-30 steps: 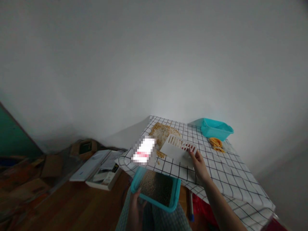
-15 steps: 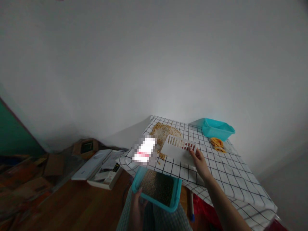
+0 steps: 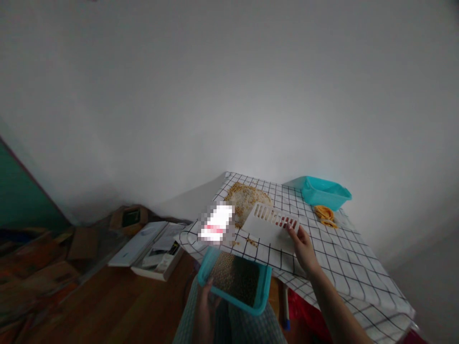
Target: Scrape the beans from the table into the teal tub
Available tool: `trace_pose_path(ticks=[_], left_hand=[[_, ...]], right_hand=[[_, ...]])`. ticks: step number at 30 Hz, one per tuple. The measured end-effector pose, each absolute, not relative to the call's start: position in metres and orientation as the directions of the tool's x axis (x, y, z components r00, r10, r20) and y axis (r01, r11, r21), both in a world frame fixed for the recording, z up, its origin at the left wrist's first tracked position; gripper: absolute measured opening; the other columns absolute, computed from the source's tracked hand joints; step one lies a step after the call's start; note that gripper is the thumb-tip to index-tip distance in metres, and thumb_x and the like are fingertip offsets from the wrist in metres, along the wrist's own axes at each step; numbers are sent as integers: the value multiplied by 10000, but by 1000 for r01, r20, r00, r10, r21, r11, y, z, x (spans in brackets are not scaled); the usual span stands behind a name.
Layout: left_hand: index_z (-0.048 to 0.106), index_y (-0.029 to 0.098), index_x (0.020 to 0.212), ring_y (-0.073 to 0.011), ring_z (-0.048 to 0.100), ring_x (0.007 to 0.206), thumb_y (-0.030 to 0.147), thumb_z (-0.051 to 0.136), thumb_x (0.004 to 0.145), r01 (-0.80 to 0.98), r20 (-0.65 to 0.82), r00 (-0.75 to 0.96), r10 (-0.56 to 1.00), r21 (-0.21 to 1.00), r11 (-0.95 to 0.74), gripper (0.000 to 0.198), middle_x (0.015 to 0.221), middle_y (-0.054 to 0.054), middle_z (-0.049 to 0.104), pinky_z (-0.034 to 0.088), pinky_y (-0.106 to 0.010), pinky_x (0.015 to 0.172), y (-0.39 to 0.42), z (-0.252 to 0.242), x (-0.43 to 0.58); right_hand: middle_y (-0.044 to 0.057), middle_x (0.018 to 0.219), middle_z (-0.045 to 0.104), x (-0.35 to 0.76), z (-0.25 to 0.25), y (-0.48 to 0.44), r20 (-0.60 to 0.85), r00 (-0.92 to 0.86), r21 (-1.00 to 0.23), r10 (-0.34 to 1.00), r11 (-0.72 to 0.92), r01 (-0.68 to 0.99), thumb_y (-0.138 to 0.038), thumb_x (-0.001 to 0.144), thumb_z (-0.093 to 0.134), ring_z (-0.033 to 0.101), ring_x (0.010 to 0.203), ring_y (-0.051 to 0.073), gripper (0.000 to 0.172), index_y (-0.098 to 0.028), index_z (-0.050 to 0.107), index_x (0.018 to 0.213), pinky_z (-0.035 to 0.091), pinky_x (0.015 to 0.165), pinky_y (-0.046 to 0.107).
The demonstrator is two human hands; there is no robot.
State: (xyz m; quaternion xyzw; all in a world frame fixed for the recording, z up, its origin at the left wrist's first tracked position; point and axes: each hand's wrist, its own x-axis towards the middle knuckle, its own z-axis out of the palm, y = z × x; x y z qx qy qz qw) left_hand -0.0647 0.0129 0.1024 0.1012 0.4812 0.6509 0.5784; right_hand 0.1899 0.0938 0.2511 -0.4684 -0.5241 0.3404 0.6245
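Books (image 3: 148,248) & cardboard lie on the wood floor at left. My left hand (image 3: 205,308) grips the near-left rim of a teal tub (image 3: 264,291) of beans, held below the table's edge over my lap. Above it, a checked cloth (image 3: 344,263) w/ a bean pile (image 3: 247,198). My right hand (image 3: 304,243) pinches the slotted end of a white scraper (image 3: 267,228), its edge beside the pile. Far right: a 2nd teal tub (image 3: 324,192), orange peel (image 3: 324,215).
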Motion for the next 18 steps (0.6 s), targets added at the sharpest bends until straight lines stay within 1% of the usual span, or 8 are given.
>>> trace_pose_path(ticks=[3, 5, 8, 11, 13, 16, 18], left_hand=[[660, 296, 1004, -293, 443, 1303, 437, 649, 686, -710, -447, -280, 850, 692, 130, 349, 1252, -43, 637, 499, -362, 935, 18, 102, -65], [658, 290, 1004, -292, 433, 1309, 422, 659, 678, -718, -451, -277, 849, 684, 129, 352, 1225, -35, 649, 501, -347, 919, 18, 104, -64], [632, 303, 1045, -267, 382, 1346, 443, 628, 709, -700, -437, -258, 862, 699, 145, 364, 1229, -14, 637, 459, -356, 972, 15, 110, -63], [599, 315, 1083, -237, 405, 1327, 453, 600, 734, -695, -441, -253, 861, 702, 155, 375, 1295, -11, 580, 412, -374, 1022, 11, 118, -61], [594, 306, 1068, -242, 410, 1320, 451, 594, 738, -702, -445, -248, 861, 695, 157, 360, 1295, -22, 565, 391, -394, 1041, 10, 121, -61], [598, 298, 994, -267, 373, 1346, 449, 597, 735, -693, -420, -218, 881, 702, 164, 299, 1240, -29, 583, 370, -423, 1059, 9, 119, -59], [608, 286, 946, -293, 374, 1345, 451, 599, 726, -688, -421, -197, 886, 703, 181, 275, 1225, -43, 581, 382, -455, 1051, 8, 114, -56]], right_hand=[[56, 1122, 703, 198, 245, 89, 292, 274, -955, 916, 294, 36, -527, 799, 635, 578, 1119, 281, 396, -224, 695, 1046, 407, 984, 434], [59, 1124, 700, 205, 240, 82, 258, 312, -963, 914, 271, 4, -533, 785, 645, 582, 1115, 277, 414, -218, 691, 1048, 445, 935, 400], [58, 1130, 696, 219, 229, 69, 216, 411, -969, 886, 247, -22, -537, 774, 652, 592, 1096, 271, 434, -212, 679, 1060, 486, 854, 349], [44, 1140, 690, 231, 218, 54, 157, 499, -976, 852, 212, -55, -522, 787, 646, 613, 1052, 258, 437, -223, 650, 1104, 505, 787, 313], [40, 1110, 701, 236, 213, 45, 96, 512, -980, 854, 170, -100, -529, 794, 633, 646, 962, 252, 460, -229, 626, 1143, 520, 715, 304], [34, 1048, 721, 234, 210, 34, 23, 504, -984, 864, 109, -141, -548, 803, 609, 675, 819, 246, 501, -239, 592, 1196, 527, 609, 299], [33, 1023, 728, 229, 209, 28, 20, 508, -988, 861, 95, -123, -561, 797, 610, 679, 797, 246, 506, -233, 602, 1183, 526, 588, 291]])
